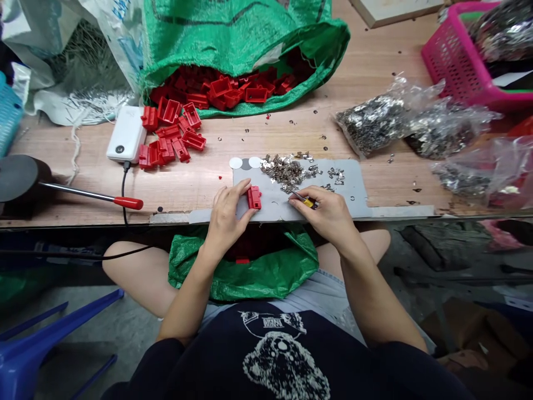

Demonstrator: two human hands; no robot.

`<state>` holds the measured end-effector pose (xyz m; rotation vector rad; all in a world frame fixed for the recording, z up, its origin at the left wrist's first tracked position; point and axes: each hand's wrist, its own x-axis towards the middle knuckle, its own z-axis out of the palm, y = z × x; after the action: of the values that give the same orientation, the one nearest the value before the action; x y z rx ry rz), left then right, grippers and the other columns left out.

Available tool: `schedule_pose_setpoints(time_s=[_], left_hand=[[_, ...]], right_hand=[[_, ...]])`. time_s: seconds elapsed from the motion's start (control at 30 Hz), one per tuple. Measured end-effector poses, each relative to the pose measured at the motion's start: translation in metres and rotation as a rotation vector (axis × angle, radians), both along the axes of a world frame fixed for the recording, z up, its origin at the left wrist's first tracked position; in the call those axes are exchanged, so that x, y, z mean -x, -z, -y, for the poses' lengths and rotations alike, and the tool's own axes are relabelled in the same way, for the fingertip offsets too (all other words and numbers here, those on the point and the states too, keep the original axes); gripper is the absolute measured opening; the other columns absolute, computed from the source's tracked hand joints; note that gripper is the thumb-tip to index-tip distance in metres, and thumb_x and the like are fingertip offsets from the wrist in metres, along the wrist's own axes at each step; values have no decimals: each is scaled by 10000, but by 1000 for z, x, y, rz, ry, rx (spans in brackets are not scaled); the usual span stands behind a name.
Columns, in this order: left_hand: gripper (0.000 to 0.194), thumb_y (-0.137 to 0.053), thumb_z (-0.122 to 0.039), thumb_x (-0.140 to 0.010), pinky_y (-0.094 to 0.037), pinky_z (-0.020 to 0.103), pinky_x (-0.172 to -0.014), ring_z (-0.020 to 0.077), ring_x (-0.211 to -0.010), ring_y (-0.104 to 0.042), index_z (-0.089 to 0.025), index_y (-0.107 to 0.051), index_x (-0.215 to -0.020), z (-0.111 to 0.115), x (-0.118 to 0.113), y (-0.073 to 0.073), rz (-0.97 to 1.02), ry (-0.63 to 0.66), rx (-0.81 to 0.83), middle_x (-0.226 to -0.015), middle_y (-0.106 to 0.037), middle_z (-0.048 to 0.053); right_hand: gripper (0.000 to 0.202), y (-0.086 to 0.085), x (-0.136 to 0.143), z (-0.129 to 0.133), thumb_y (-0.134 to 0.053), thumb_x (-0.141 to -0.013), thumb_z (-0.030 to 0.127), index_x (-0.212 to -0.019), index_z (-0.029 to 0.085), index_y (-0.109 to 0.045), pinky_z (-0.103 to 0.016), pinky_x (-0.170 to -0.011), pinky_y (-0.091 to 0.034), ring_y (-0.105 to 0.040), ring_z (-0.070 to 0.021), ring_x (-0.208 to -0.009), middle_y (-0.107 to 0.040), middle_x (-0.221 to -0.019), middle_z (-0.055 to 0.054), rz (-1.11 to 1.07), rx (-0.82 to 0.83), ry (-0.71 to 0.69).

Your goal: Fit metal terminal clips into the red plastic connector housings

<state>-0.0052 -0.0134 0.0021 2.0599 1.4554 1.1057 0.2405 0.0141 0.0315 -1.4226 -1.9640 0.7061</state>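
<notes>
My left hand (227, 212) grips a small red plastic housing (254, 198) between thumb and fingers at the front of a grey mat (350, 194). In my right hand (328, 214) is a slim tool with a yellow-and-black handle (309, 203), perhaps a screwdriver. Its thin metal shaft points up and left, with the tip by the near edge of a pile of small shiny metal clips (285, 172). A smaller group of clips (336, 176) lies to the right on the mat. Whether the tip touches a clip is too small to tell.
Red housings (166, 139) lie loose before an open green sack (241, 44) of more. A white power bank (126, 133) and a red-tipped lever (129, 203) are left. Bags of metal parts (375, 122) and a pink basket (453, 55) stand right. A green bag (266, 278) covers my lap.
</notes>
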Motion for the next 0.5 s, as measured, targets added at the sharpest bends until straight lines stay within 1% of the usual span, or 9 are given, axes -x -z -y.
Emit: schedule_pose_setpoints(time_s=[0.13,0.2,0.27,0.4,0.5], left_hand=[[654,-738,-222,-903,-437,496,-1165,248,-1253,-625,-254,-417,-1473,0,-1,0,2,-8,-7,-1332,-691,81],[648,-728,-211,-908,-430,497,-1175,245,-1262,-623,-257,-414,-1474,1,-1,1,10,-4,-2,-1336,-687,79],[641,-707,-191,-916,-411,503,-1193,240,-1272,-625,-261,-408,-1478,1,0,1,17,2,14,-1348,-679,78],[639,-692,-162,-910,-406,506,-1197,235,-1271,-628,-267,-412,-1474,2,0,3,25,4,32,-1341,-682,68],[628,-687,-166,-911,-413,511,-1190,236,-1256,-633,-267,-417,-1469,2,0,3,25,-1,25,-1329,-688,67]], right_hand=[[53,-11,31,6,-656,-935,230,-922,210,-703,-329,-790,-530,-670,-203,-873,-701,-927,-55,-144,-26,-115],[66,-12,47,8,-628,-960,219,-951,215,-694,-329,-795,-533,-668,-201,-889,-695,-953,-59,-155,-43,-182],[86,-9,56,9,-602,-980,215,-979,219,-689,-340,-804,-538,-672,-208,-905,-695,-974,-67,-124,-69,-226],[122,-1,59,10,-579,-998,200,-1043,218,-691,-347,-816,-549,-685,-217,-944,-704,-1020,-85,-61,-133,-251],[135,-1,58,10,-574,-1000,184,-1063,206,-692,-332,-812,-555,-693,-212,-950,-709,-1037,-93,-52,-168,-262]])
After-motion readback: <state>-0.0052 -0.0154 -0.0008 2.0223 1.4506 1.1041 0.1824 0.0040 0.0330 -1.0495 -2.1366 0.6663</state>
